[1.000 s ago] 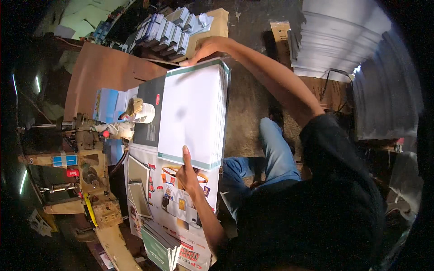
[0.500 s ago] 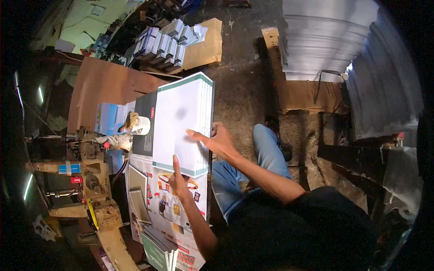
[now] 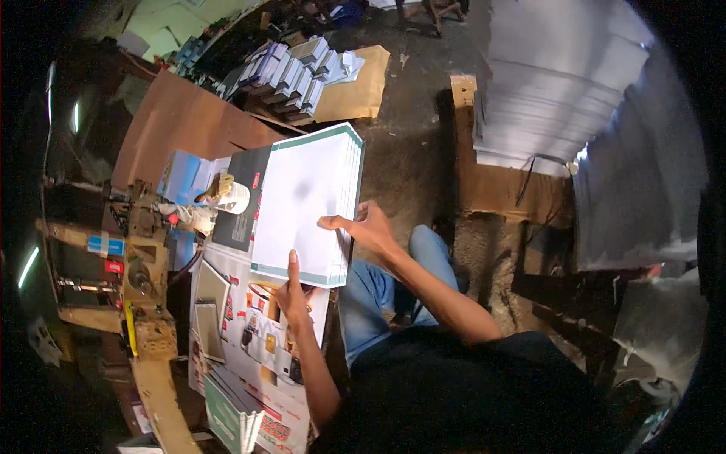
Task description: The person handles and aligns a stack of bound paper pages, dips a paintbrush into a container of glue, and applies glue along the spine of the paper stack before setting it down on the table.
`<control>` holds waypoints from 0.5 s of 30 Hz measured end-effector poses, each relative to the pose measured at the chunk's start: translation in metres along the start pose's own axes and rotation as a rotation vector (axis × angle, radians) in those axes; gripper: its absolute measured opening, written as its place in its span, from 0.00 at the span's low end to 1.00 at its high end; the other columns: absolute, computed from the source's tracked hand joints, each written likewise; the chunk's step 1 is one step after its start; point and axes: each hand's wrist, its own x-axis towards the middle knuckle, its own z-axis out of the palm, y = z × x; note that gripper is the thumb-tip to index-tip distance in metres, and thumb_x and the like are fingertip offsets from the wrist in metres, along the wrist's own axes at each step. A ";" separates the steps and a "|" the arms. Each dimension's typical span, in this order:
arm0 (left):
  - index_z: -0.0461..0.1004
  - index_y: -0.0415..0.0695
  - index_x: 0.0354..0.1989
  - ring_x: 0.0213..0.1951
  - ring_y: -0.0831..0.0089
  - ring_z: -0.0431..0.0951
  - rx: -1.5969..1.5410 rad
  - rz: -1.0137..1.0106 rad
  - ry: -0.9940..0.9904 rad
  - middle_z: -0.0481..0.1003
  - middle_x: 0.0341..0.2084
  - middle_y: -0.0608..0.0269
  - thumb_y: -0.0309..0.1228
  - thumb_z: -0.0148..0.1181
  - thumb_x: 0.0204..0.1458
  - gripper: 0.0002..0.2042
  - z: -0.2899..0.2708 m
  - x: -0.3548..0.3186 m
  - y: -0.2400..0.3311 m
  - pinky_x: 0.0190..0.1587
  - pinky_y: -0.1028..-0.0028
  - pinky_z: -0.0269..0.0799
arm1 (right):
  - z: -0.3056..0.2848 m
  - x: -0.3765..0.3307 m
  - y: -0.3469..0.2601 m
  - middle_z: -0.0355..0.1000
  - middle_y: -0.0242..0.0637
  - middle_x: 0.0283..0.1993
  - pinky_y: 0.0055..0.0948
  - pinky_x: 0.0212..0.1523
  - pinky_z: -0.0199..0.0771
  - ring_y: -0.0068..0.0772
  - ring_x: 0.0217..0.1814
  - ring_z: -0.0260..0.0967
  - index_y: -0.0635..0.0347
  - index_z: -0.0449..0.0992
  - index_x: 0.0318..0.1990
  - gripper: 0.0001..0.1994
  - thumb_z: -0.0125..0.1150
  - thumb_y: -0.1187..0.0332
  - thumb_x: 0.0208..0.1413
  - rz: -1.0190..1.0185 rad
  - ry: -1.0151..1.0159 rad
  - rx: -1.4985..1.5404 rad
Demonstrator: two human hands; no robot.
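Observation:
A thick stack of white sheets with green borders [image 3: 306, 200] lies on the worktable in front of me. My left hand [image 3: 291, 291] is at the stack's near edge, with one finger stretched flat on the top sheet and the other fingers curled at the edge. My right hand [image 3: 363, 227] grips the stack's right edge near the front corner, thumb on top. Colourful printed sheets [image 3: 257, 337] lie under the stack and under my left forearm.
A worn metal machine [image 3: 140, 257] stands along the table's left side, with a white roll [image 3: 231, 198] beside it. Green booklets [image 3: 231, 412] are stacked at the near left. Bundles of booklets [image 3: 283, 64] lie on cardboard at the back. A tall white paper pile [image 3: 544, 91] stands at the right.
My right hand has come back from the stack's far end to its right edge near the front. My left hand has stayed at the near edge.

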 end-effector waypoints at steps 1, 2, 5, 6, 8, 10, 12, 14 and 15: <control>0.71 0.22 0.50 0.39 0.65 0.80 0.017 -0.006 -0.031 0.77 0.41 0.46 0.62 0.63 0.47 0.44 0.000 0.001 -0.001 0.30 0.73 0.83 | -0.001 0.000 0.001 0.75 0.56 0.43 0.36 0.47 0.75 0.45 0.44 0.76 0.76 0.68 0.45 0.48 0.78 0.39 0.24 -0.010 -0.006 -0.024; 0.72 0.24 0.50 0.38 0.66 0.80 0.050 -0.045 -0.022 0.77 0.41 0.46 0.60 0.63 0.48 0.42 0.001 -0.005 0.007 0.29 0.74 0.83 | -0.001 0.001 0.002 0.75 0.57 0.43 0.36 0.47 0.75 0.46 0.45 0.75 0.76 0.69 0.45 0.49 0.78 0.38 0.23 -0.001 -0.029 -0.032; 0.72 0.22 0.49 0.29 0.65 0.82 0.001 0.082 -0.079 0.78 0.35 0.44 0.59 0.62 0.51 0.41 0.001 0.001 0.001 0.27 0.72 0.83 | 0.004 0.020 0.018 0.74 0.56 0.44 0.36 0.48 0.74 0.45 0.46 0.74 0.75 0.69 0.43 0.49 0.78 0.37 0.23 -0.033 -0.001 -0.078; 0.71 0.21 0.49 0.25 0.62 0.82 0.028 0.044 -0.085 0.78 0.33 0.41 0.60 0.61 0.51 0.42 -0.008 0.010 -0.008 0.25 0.70 0.83 | 0.007 0.015 0.014 0.74 0.55 0.44 0.35 0.47 0.73 0.45 0.46 0.74 0.76 0.69 0.44 0.49 0.78 0.37 0.23 -0.033 -0.040 -0.040; 0.71 0.22 0.50 0.23 0.59 0.82 0.054 0.042 -0.047 0.78 0.31 0.38 0.66 0.53 0.52 0.45 -0.013 0.015 -0.019 0.24 0.68 0.83 | 0.006 0.014 0.016 0.72 0.52 0.42 0.32 0.39 0.75 0.38 0.43 0.72 0.77 0.65 0.50 0.50 0.77 0.40 0.29 -0.042 -0.097 -0.047; 0.74 0.25 0.45 0.21 0.60 0.81 0.186 0.052 -0.070 0.78 0.27 0.39 0.69 0.46 0.53 0.45 -0.023 0.017 -0.027 0.22 0.67 0.82 | -0.003 0.013 0.011 0.71 0.53 0.44 0.32 0.39 0.75 0.38 0.43 0.72 0.76 0.65 0.51 0.50 0.77 0.39 0.29 -0.029 -0.095 -0.063; 0.76 0.26 0.32 0.19 0.63 0.80 0.162 0.067 -0.076 0.80 0.25 0.43 0.72 0.44 0.50 0.47 -0.051 0.029 -0.043 0.18 0.70 0.78 | -0.006 0.005 0.002 0.70 0.53 0.45 0.33 0.39 0.75 0.39 0.44 0.72 0.75 0.66 0.51 0.49 0.76 0.40 0.30 0.005 -0.148 -0.086; 0.73 0.34 0.15 0.14 0.70 0.76 0.180 0.370 0.165 0.73 0.11 0.58 0.64 0.44 0.58 0.39 -0.066 0.034 -0.052 0.15 0.72 0.72 | -0.003 0.005 0.000 0.70 0.50 0.42 0.31 0.37 0.76 0.37 0.41 0.72 0.74 0.67 0.49 0.47 0.76 0.40 0.31 0.026 -0.158 -0.106; 0.71 0.35 0.13 0.13 0.74 0.72 0.277 0.490 0.271 0.68 0.07 0.61 0.60 0.48 0.59 0.37 -0.069 0.029 -0.038 0.20 0.71 0.73 | -0.002 0.007 0.001 0.70 0.47 0.40 0.30 0.35 0.76 0.35 0.38 0.73 0.74 0.68 0.48 0.46 0.76 0.40 0.30 0.039 -0.139 -0.107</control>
